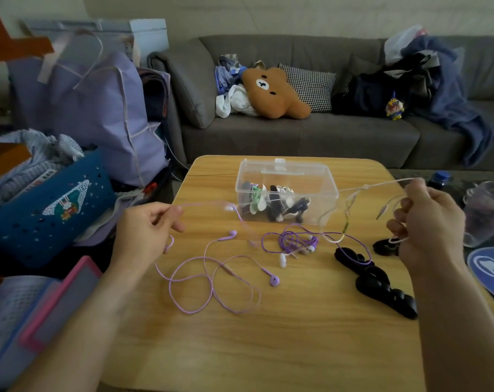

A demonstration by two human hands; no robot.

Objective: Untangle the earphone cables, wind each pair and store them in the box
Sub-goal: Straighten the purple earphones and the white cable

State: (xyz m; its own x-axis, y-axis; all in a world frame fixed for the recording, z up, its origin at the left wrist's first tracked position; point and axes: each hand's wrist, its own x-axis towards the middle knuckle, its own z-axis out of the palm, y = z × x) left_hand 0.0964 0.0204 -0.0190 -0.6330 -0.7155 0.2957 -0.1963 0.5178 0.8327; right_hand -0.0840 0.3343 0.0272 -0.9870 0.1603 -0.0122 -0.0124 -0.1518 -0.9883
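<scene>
Still untangling, I'd say: left hand [148, 227] pinches the lilac earphone cable [212, 274] sprawled across the table [268, 349], right hand [429, 224] pinches a pale cable [378, 185] stretched above the clear box [287, 190]; next, tease them apart

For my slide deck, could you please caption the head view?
Both hands, left and right, stretch a pale earphone cable over a wooden table, near a clear box.

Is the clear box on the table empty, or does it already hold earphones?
Not empty. The clear box already holds several wound bundles, black, white and green, seen through its wall. Whether its lid is on, I cannot tell.
</scene>
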